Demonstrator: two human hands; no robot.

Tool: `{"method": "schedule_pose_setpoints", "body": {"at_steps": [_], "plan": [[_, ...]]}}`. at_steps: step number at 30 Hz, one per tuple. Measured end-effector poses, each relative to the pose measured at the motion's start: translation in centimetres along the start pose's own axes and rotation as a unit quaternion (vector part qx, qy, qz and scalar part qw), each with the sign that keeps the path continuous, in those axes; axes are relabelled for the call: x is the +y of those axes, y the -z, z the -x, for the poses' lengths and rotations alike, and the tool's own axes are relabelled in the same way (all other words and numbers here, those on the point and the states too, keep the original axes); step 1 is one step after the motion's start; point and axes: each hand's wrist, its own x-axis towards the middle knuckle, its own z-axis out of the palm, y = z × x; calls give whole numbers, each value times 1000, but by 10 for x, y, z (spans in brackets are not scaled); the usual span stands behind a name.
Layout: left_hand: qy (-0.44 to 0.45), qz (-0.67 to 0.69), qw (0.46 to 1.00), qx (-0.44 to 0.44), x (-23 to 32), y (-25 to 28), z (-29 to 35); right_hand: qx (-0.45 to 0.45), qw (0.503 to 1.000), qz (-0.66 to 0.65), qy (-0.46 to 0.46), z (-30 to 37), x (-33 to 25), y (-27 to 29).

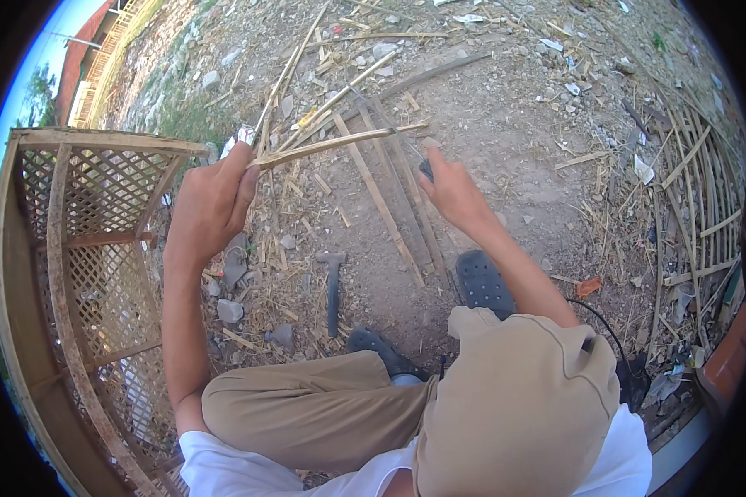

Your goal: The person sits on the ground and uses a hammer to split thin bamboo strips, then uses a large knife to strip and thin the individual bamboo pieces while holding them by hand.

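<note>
Up front, we see our left hand (211,203) closed in a firm fist around one end of a thin bamboo strip (340,143), the thumb pressed along its top. That strip runs from the left hand rightward and slightly up, ending just above our right hand (452,189). The right hand is curled shut on a dark handle (426,169), most likely a knife, though only a small dark stub shows above the fingers and we cannot make out a blade. A second, thinner stick (286,70) rises from the left fist toward the top of the view. Below and between the hands a hammer (332,290) lies on the dirt, well apart from both. Beyond the hands more bamboo slats (381,199) lie scattered over the ground. To the left of the left hand stands a wooden lattice frame (83,240), its lower part cut off by the edge of the view. Near the right forearm a dark sandal (482,282) shows, and a second dark shoe (373,344) is partly hidden under our bent knee in tan trousers (307,410). To the far right lies a woven bamboo panel (696,190), bent by the lens and hard to read.
</note>
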Motion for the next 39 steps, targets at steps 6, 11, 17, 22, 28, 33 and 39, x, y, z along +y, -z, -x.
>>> {"method": "schedule_pose_setpoints", "body": {"at_steps": [6,11,17,22,28,33,39], "plan": [[-8,-1,1000,-6,-1,-4,6,25,999,12,-41,-9,30,-7],[-16,-5,1000,25,-9,-4,3,-4,1000,-25,0,12,-18,-5],[10,31,999,35,-25,-11,3,53,997,51,-38,-10,96,-36],[39,19,997,66,-45,-12,2,25,999,10,-20,10,32,-31],[73,51,994,66,-79,-23,1,47,992,78,-87,20,92,-38],[128,133,980,72,-94,-29,1,0,991,98,-90,25,35,-18],[202,226,948,97,-112,-43,-11,25,983,130,-124,43,84,-21]]}}
